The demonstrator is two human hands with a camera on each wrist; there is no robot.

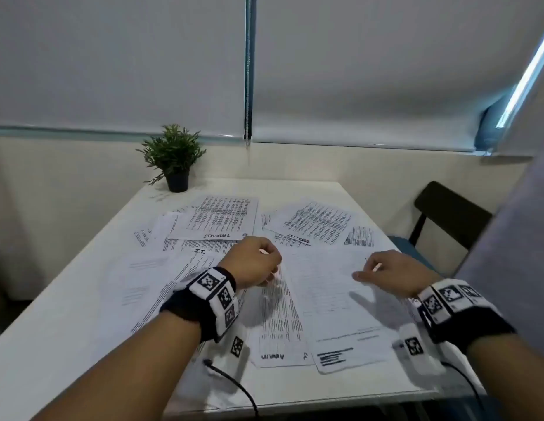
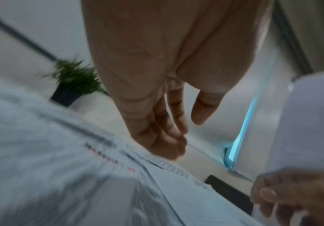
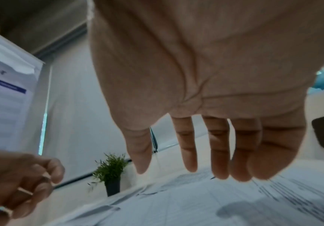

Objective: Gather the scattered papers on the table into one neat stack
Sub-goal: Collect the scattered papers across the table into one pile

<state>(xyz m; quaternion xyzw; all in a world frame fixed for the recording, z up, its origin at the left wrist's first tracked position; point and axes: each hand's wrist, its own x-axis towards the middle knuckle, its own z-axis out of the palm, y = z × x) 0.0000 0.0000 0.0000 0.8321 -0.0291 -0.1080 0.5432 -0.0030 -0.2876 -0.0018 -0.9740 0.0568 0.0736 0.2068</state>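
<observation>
Several printed papers lie scattered and overlapping on the white table [image 1: 82, 314]. A form sheet [image 1: 334, 299] lies in front of me, partly over a sheet of text columns [image 1: 280, 326]. More sheets [image 1: 222, 217] lie farther back. My left hand [image 1: 272, 268] hovers over the middle sheets with loosely curled fingers and holds nothing. In the blurred left wrist view, the left hand [image 2: 188, 134] has its fingertips close to the papers [image 2: 60, 168]; contact cannot be told. My right hand [image 1: 366, 270] hangs relaxed above the form sheet. Its fingers [image 3: 221, 168] are straight and apart over the papers [image 3: 196, 206].
A small potted plant [image 1: 173, 159] stands at the table's far left corner. A dark chair [image 1: 446, 214] is beyond the right edge. A tall pale printed panel [image 1: 513, 238] rises at the far right. Thin black cables [image 1: 234, 387] trail over the front edge.
</observation>
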